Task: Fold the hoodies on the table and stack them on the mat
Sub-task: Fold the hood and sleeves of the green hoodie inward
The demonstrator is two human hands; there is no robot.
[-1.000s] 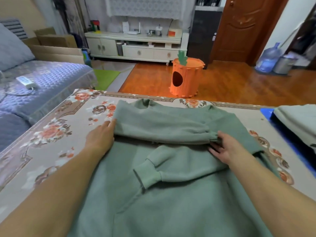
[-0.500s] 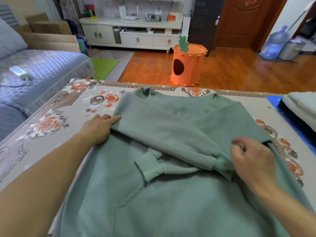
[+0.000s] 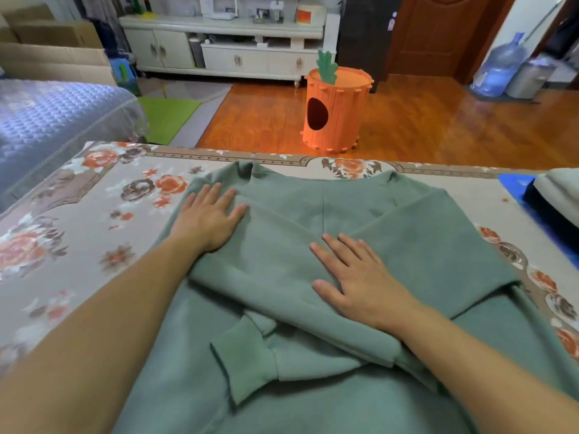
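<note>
one green hoodie (image 3: pixel 423 245) lies spread on the floral worktop (image 3: pixel 78 245), both sleeves crossed over its front. two hands rest on it, both flat with fingers spread: left hand (image 3: pixel 208 219) near the shoulder, right hand (image 3: pixel 357 277) on the crossed sleeves. one folded stack (image 3: pixel 560 189) sits on a blue mat (image 3: pixel 513 183) at the right edge.

The hoodie (image 3: pixel 313 308) is cut off by the bottom edge, its hem unseen. The fabric under the flat fingers (image 3: pixel 216 195) of the left hand (image 3: pixel 206 217) is hidden. Right of the right hand (image 3: pixel 360 283), folded clothes (image 3: pixel 560 189) are cropped by the frame.
</note>
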